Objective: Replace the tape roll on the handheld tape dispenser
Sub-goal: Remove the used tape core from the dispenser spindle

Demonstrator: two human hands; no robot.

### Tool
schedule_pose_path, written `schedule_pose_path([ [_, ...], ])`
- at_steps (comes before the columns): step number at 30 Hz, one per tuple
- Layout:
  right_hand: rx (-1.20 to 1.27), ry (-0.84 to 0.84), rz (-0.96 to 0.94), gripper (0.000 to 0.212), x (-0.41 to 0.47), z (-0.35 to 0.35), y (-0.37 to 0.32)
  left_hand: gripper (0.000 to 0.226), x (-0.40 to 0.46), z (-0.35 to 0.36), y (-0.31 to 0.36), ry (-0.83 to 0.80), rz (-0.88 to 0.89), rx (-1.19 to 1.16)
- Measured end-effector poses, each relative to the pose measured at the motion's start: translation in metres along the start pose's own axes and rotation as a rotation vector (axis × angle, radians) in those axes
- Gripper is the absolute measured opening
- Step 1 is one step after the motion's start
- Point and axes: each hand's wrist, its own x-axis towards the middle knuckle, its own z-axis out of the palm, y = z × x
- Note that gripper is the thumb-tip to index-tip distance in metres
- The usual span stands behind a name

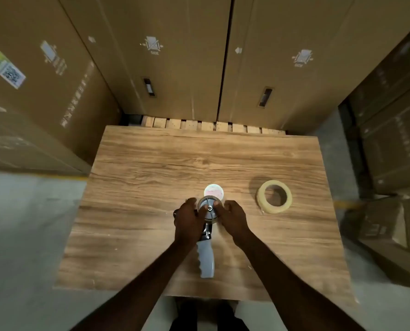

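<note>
The handheld tape dispenser (206, 259) lies on the wooden table (151, 168), its grey handle pointing toward me. A nearly used-up roll (208, 210) sits on its hub near the table's middle. My left hand (188, 220) grips the roll and dispenser head from the left. My right hand (232, 217) pinches the roll's right edge, fingers by the hub's centre screw. A full roll of clear tape (274, 196) lies flat to the right, apart from both hands. A small white round lid-like disc (213, 191) lies just beyond the dispenser head.
Tall cardboard boxes (175, 56) stand on a wooden pallet (213, 126) right behind the table. More boxes (395, 139) are stacked at the right and the left. Grey concrete floor (20, 235) surrounds the table.
</note>
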Motion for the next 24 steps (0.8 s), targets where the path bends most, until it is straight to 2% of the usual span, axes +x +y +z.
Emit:
schedule_pose_path([
  [5,-0.133,-0.020,0.068,0.045,0.006,0.001,-0.012,0.036,0.034,0.027,0.000,-0.140,-0.261,0.078],
  [9,-0.103,-0.034,0.136,0.041,0.016,0.001,-0.008,0.039,0.048,0.042,-0.013,-0.178,-0.383,0.089],
  [15,0.207,-0.193,0.275,0.025,0.017,-0.009,-0.001,0.034,0.052,0.044,-0.016,-0.199,-0.396,0.096],
  [19,0.267,-0.272,0.275,0.033,0.014,-0.016,0.002,0.034,0.054,0.046,-0.018,-0.262,-0.353,0.128],
  [24,0.303,-0.282,0.280,0.014,0.010,-0.015,0.007,0.032,0.050,0.044,-0.014,-0.299,-0.275,0.171],
])
